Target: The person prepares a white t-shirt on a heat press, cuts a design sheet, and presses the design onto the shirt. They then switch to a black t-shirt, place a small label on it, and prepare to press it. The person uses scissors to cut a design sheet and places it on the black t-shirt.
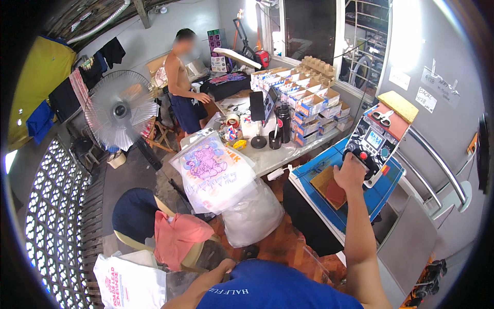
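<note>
My right hand (pixel 350 170) reaches to the heat press (pixel 381 141) on the right, its fingers closed round a black part (pixel 366 164) beside the red button, partly hidden behind them. The press has a small screen and a yellow top pad (pixel 398 104). Below my hand, tan and reddish pads (pixel 332 190) lie on the blue bed (pixel 309 175). My left hand (pixel 224 267) hangs at my waist with curled fingers; I cannot make out whether anything is in it.
Printed film sheets (pixel 211 172) rest over a plastic bag (pixel 252 221). A chair with pink cloth (pixel 177 239) stands at lower left, near a fan (pixel 120 108). A shirtless co-worker (pixel 181 90) stands by the table (pixel 293 149), which holds stacked boxes (pixel 306 108).
</note>
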Demonstrator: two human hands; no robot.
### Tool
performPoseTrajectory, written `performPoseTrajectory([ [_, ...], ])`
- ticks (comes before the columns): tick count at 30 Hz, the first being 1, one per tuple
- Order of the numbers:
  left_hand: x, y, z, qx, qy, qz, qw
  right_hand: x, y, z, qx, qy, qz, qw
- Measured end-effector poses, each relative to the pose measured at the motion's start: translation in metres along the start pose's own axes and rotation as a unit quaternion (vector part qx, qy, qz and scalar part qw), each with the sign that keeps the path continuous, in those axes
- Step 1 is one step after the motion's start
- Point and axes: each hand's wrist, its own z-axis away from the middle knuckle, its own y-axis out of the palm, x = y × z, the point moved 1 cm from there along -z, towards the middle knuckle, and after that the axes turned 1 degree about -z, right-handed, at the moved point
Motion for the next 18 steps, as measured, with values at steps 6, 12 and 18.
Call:
performPoseTrajectory([
  [6,0.000,0.014,0.004,-0.049,0.003,0.055,0.997,0.000,-0.001,0.002,0.000,-0.007,0.002,1.000],
  [12,-0.001,0.032,0.007,-0.097,-0.004,0.079,0.992,-0.001,-0.001,0.003,-0.017,-0.018,-0.007,1.000],
  [18,-0.006,0.039,0.012,-0.115,0.011,0.041,0.992,0.000,-0.008,0.005,0.016,-0.004,-0.019,1.000],
])
